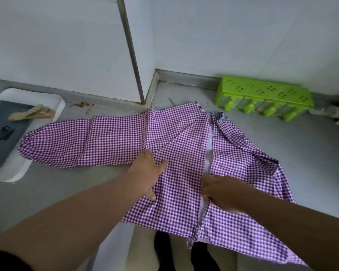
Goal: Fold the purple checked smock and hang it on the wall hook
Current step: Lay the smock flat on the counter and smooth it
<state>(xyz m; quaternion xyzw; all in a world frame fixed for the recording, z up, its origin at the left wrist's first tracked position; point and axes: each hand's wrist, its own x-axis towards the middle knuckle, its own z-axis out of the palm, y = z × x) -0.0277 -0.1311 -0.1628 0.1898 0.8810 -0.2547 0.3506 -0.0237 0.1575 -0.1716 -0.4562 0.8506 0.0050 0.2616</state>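
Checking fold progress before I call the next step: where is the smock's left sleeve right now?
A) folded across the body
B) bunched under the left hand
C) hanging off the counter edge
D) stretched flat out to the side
D: the left sleeve lies spread flat on the counter, reaching toward the white tray.

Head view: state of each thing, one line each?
purple checked smock: spread flat on counter, unfolded, one sleeve stretched left
left hand: open, pressing smock
right hand: flat on smock by the centre opening
green rack: lying against wall
white tray: holds wooden utensils
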